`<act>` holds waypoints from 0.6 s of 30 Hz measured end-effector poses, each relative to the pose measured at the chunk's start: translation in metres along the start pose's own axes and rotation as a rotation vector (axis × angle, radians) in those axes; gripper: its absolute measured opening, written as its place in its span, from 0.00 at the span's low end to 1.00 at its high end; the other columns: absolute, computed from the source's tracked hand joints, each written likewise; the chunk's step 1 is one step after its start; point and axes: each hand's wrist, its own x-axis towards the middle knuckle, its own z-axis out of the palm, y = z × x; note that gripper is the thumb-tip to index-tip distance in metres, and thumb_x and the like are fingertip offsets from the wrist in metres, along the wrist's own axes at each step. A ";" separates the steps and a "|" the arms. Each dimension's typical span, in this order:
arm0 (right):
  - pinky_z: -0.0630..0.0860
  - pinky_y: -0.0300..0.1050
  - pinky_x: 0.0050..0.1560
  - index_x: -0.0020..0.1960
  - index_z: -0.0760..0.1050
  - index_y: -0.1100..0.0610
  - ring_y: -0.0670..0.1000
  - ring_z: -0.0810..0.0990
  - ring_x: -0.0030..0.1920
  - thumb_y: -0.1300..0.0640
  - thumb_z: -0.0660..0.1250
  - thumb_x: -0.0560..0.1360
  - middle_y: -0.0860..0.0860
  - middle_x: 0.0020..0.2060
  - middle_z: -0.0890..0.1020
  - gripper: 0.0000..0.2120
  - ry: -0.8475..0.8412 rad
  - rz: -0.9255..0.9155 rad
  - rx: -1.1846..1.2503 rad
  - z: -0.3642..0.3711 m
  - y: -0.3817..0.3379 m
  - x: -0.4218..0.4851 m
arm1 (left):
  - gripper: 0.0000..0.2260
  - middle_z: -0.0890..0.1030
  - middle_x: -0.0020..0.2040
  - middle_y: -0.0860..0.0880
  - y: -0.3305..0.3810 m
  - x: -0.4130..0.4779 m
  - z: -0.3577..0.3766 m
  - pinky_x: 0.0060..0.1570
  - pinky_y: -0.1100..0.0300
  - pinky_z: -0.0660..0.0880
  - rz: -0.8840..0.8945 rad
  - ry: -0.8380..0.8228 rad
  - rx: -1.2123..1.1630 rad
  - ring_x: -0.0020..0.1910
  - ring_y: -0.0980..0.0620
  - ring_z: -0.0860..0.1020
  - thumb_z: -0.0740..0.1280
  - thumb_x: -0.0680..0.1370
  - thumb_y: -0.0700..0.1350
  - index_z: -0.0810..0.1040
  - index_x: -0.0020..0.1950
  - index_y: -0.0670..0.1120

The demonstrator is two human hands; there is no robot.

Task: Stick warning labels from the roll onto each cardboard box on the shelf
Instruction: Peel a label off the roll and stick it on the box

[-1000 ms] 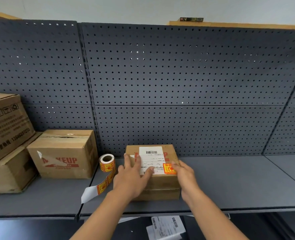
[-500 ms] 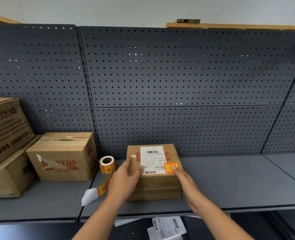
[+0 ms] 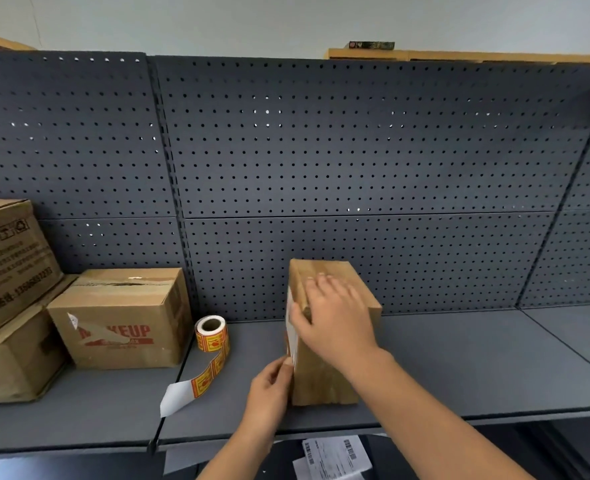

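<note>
Shelf (image 3: 459, 368): box (image 3: 323, 386) on end, prob. sealed

Stockroom, dark pegboard shelving (image 3: 355, 161), stacked cardboard boxes (image 3: 124, 317), label roll (image 3: 211, 332)

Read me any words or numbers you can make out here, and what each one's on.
"KEUP", red, first letters covered: front of the taped carton.
Upper left carton: symbols and a number, too blurred.
Label roll: print too small.
Barcoded sheet below: too small.
</note>
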 end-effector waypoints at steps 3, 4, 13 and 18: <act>0.71 0.57 0.72 0.70 0.78 0.60 0.59 0.77 0.69 0.40 0.55 0.79 0.59 0.69 0.79 0.31 -0.046 -0.033 -0.073 0.018 -0.018 -0.002 | 0.10 0.87 0.52 0.53 0.000 0.000 -0.002 0.44 0.73 0.75 0.067 0.086 0.083 0.52 0.60 0.82 0.63 0.86 0.42 0.83 0.55 0.53; 0.72 0.57 0.72 0.69 0.78 0.61 0.59 0.78 0.69 0.41 0.56 0.78 0.60 0.68 0.80 0.31 -0.044 -0.034 -0.066 0.021 -0.022 -0.004 | 0.10 0.86 0.52 0.52 0.001 0.002 -0.003 0.45 0.71 0.76 0.074 0.094 0.069 0.53 0.57 0.82 0.62 0.86 0.41 0.83 0.55 0.52; 0.68 0.51 0.74 0.68 0.78 0.55 0.50 0.71 0.72 0.38 0.57 0.83 0.48 0.66 0.80 0.26 0.238 0.025 0.411 -0.001 -0.003 -0.012 | 0.20 0.83 0.63 0.52 0.041 0.006 -0.012 0.67 0.55 0.77 0.265 0.067 0.084 0.64 0.55 0.80 0.62 0.81 0.30 0.80 0.66 0.51; 0.71 0.50 0.70 0.71 0.73 0.55 0.48 0.70 0.69 0.39 0.54 0.84 0.47 0.65 0.75 0.25 0.400 0.274 0.581 -0.001 0.044 -0.025 | 0.12 0.82 0.59 0.61 0.091 -0.013 -0.001 0.53 0.73 0.75 0.423 0.077 0.086 0.56 0.71 0.78 0.62 0.86 0.42 0.77 0.62 0.58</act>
